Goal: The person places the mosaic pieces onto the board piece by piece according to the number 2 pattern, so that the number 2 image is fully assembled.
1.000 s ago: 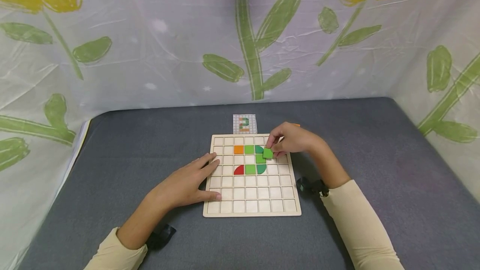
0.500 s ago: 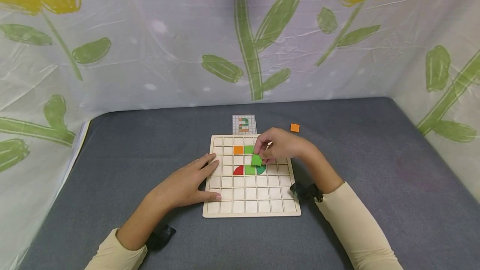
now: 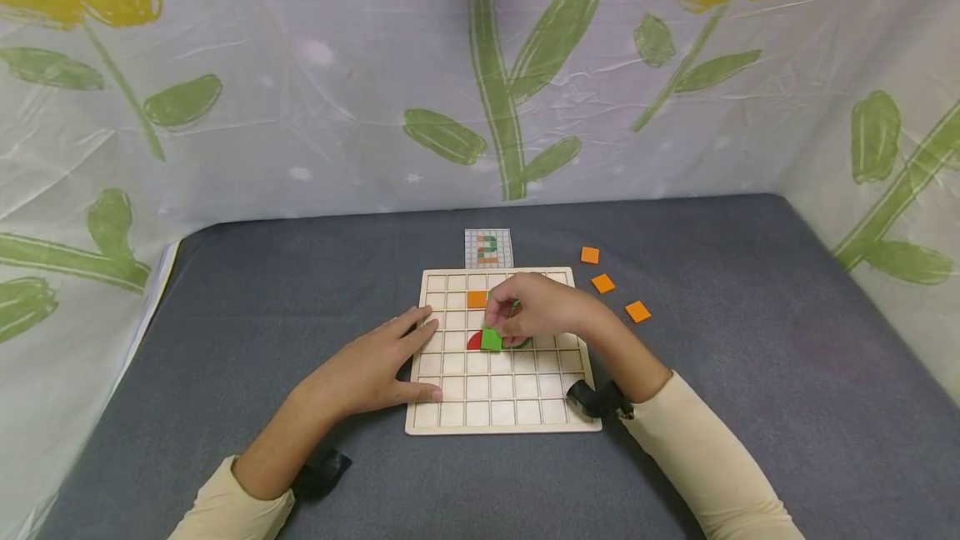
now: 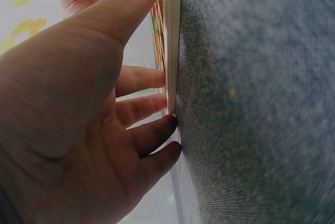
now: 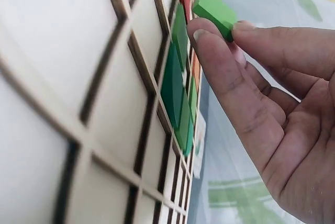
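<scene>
A wooden grid board (image 3: pixel 502 415) lies on the table, with coloured tiles set in its cells. My left hand (image 3: pixel 367 365) rests at the board's left edge, fingers spread and straight, fingertips on the rim. My right hand (image 3: pixel 540 307) pinches a light green square tile (image 5: pixel 215 12) between thumb and finger, held over the board near the red quarter-round tile (image 3: pixel 475 341). An orange square tile (image 3: pixel 476 299) sits in an upper cell. In the right wrist view a dark green tile (image 5: pixel 171 82) lies in the grid; the right hand hides several tiles in the head view.
Three loose orange square tiles lie right of the board, one (image 3: pixel 590 255) at the back, one (image 3: pixel 603 283) in the middle and one (image 3: pixel 637 311) nearest. A pattern card (image 3: pixel 488 248) lies behind the board. A flower-printed curtain (image 3: pixel 337 107) stands beyond the dark grey table (image 3: pixel 300 273).
My right hand has carried the light green tile leftward and toward me across the board, uncovering the loose orange tiles at the right. My left hand stays in place.
</scene>
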Available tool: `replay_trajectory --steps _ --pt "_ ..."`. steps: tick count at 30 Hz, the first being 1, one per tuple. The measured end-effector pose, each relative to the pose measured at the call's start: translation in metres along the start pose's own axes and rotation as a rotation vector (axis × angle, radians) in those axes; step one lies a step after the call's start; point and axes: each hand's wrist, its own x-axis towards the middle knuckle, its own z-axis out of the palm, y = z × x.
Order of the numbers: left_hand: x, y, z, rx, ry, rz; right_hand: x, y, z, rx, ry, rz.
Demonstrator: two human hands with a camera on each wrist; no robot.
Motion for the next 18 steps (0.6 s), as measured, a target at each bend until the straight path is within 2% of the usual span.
replay_trajectory --steps 10,18 --pt "0.000 0.001 -0.001 -0.008 -0.008 0.007 0.007 -0.005 0.015 -0.122 0.026 0.007" --pt "-0.001 0.000 -0.001 -0.010 -0.007 0.003 0.009 -0.006 0.021 -0.282 0.075 -0.064"
